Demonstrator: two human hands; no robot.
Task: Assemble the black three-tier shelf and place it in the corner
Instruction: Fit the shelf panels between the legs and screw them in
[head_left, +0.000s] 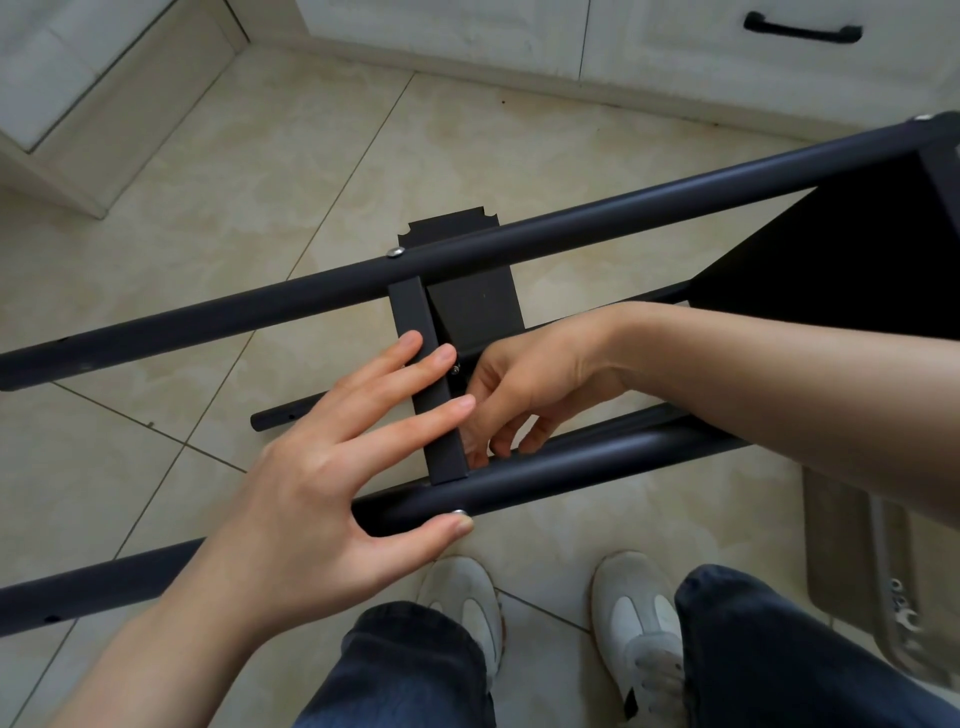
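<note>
The black shelf frame lies on its side over the tiled floor. Its upper pole (519, 236) and lower pole (561, 467) run left to right, joined by the edge of a black shelf panel (431, 364). A second panel (857, 249) sits at the right end. My left hand (332, 467) lies with straight fingers across the panel edge, thumb tip against a silver screw head (459, 513) on the lower pole. My right hand (524, 395) reaches behind the panel edge with curled fingers; what they pinch is hidden. A small screw (455, 369) shows beside it.
A loose black pole (283, 413) lies on the floor under the frame. A clear plastic bag with small hardware (898, 603) is at the right. White cabinets (519, 31) and a baseboard line the far side. My shoes (465, 597) stand below the frame.
</note>
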